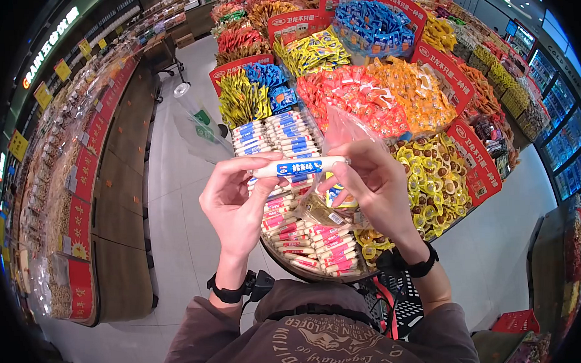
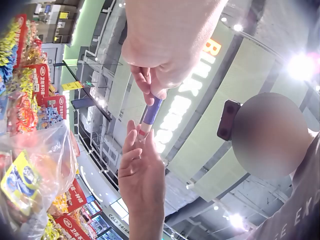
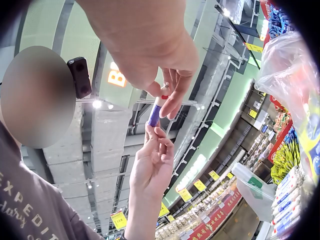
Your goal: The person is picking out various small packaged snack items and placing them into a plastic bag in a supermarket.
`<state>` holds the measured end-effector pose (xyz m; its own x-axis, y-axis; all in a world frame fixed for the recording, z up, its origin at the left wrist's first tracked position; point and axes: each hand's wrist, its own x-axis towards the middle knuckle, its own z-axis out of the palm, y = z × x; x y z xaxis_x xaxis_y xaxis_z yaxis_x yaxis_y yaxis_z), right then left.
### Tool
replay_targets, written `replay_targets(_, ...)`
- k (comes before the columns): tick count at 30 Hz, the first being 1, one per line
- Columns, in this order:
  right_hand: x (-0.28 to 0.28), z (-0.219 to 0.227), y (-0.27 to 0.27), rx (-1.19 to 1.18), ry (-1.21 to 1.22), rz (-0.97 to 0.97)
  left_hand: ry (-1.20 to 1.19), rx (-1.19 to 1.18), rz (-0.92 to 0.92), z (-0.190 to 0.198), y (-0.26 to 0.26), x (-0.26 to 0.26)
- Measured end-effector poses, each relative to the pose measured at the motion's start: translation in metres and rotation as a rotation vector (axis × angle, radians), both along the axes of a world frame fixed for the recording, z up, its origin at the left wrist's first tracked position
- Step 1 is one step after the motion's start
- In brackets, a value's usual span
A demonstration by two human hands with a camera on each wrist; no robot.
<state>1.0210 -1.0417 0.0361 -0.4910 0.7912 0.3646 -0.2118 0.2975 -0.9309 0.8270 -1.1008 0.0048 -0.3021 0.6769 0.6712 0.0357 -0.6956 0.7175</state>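
A white wrapped sausage (image 1: 299, 168) with a blue label is held up level between both hands, over the display. My left hand (image 1: 234, 200) pinches its left end between thumb and fingers. At the other end, thumb and fingertips of my right hand (image 1: 376, 187) pinch the tip; in the right wrist view a red band shows on the sausage (image 3: 156, 112) beside them. A clear plastic bag (image 1: 346, 122) hangs by the right hand, with a yellow-and-blue packet (image 2: 21, 176) inside. Just below lie rows of blue-labelled sausages (image 1: 295, 132) and red-labelled sausages (image 1: 332, 248).
Heaped around the stand are red packets (image 1: 345, 91), orange packets (image 1: 416, 95) and yellow-wrapped snacks (image 1: 433, 182), with red signs (image 1: 474, 164) between them. A basket (image 1: 409, 306) sits near the body. Shelving (image 1: 117, 221) runs along the left aisle.
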Motion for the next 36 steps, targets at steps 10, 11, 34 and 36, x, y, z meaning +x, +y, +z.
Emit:
replay_targets(10,0.004,-0.006,0.001,0.138,0.004,-0.014,-0.007,-0.058,0.019,0.004,0.0,0.003)
replay_targets(11,0.004,-0.005,0.001,0.139,0.004,-0.014,0.003,-0.082,0.025,0.005,-0.001,0.004)
replay_targets(34,0.074,-0.043,0.042,-0.053,-0.1,-0.145,0.566,-0.346,0.024,-0.029,0.048,0.034)
replay_targets(36,0.083,-0.04,0.061,0.009,0.047,-0.246,0.554,-0.312,0.051,-0.016,0.072,0.041)
